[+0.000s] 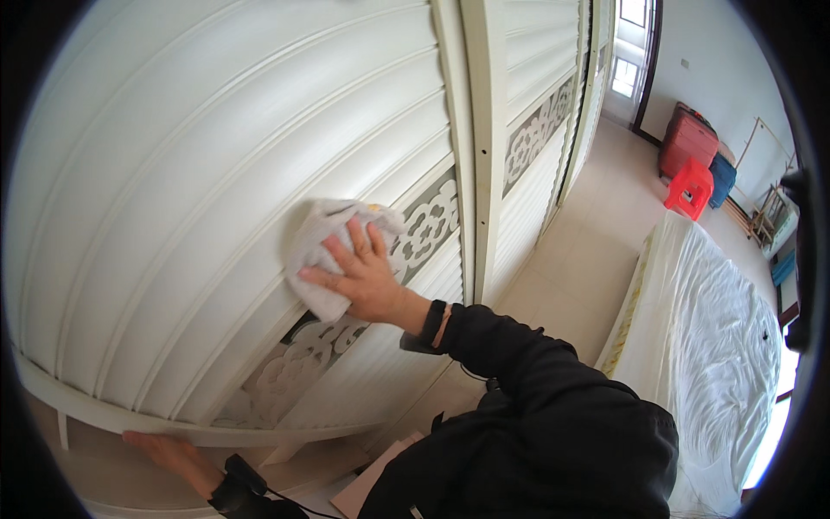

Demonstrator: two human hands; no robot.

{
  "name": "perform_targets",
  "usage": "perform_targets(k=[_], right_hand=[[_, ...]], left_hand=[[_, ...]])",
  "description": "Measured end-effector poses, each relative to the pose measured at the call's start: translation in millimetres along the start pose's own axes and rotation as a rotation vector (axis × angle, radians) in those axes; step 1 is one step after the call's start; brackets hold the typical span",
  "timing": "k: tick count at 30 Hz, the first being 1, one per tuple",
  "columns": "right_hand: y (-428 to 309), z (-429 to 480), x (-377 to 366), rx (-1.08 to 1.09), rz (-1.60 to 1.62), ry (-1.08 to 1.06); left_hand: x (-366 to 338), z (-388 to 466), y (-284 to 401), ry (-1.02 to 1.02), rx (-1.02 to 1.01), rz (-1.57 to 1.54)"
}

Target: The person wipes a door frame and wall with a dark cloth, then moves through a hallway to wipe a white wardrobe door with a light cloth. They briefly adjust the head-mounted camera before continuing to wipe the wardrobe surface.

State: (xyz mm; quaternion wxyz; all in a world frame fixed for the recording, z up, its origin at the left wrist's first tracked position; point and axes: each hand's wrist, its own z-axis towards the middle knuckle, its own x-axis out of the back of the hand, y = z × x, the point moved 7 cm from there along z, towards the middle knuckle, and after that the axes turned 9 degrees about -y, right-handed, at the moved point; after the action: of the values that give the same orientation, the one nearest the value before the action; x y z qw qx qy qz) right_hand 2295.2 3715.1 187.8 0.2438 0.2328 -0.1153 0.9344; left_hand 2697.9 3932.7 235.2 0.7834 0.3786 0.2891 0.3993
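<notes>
A pale cleaning cloth (322, 243) lies flat against a white louvered wardrobe door (259, 130), with my right hand (363, 279) spread over it. The cloth partly covers a grey band with a white cut-out flower pattern (428, 227) that crosses the door. Lower down, my left hand (178, 457) grips the door's edge frame (214, 436), its fingers around the rim. Part of the left hand's grip is hidden behind that edge.
A second louvered door (538, 39) stands beyond the upright frame. To the right, a bed-like piece lies under a white sheet (720, 363). Farther off are a red plastic stool (690, 188), a red suitcase (687, 139) and a blue bag (723, 175) on the tiled floor (570, 259).
</notes>
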Motion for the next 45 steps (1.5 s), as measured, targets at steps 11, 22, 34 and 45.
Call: perform_targets(k=[11, 22, 34, 45], right_hand=[[127.8, -30.1, 59.1, -0.246, 0.004, 0.050], [149.5, -41.6, 69.1, -0.271, 0.050, 0.137], [36.6, -93.2, -31.2, -0.172, 0.274, -0.134], [-114.5, -62.4, -97.6, 0.150, 0.231, -0.352]], left_hand=[[-1.8, -0.4, 4.0, 0.122, 0.132, -0.105], [-21.2, -27.3, 26.4, -0.135, -0.021, -0.087], [-14.9, -20.1, 22.8, -0.041, -0.003, -0.088], [-25.2, -23.9, 35.4, 0.078, 0.002, -0.005]])
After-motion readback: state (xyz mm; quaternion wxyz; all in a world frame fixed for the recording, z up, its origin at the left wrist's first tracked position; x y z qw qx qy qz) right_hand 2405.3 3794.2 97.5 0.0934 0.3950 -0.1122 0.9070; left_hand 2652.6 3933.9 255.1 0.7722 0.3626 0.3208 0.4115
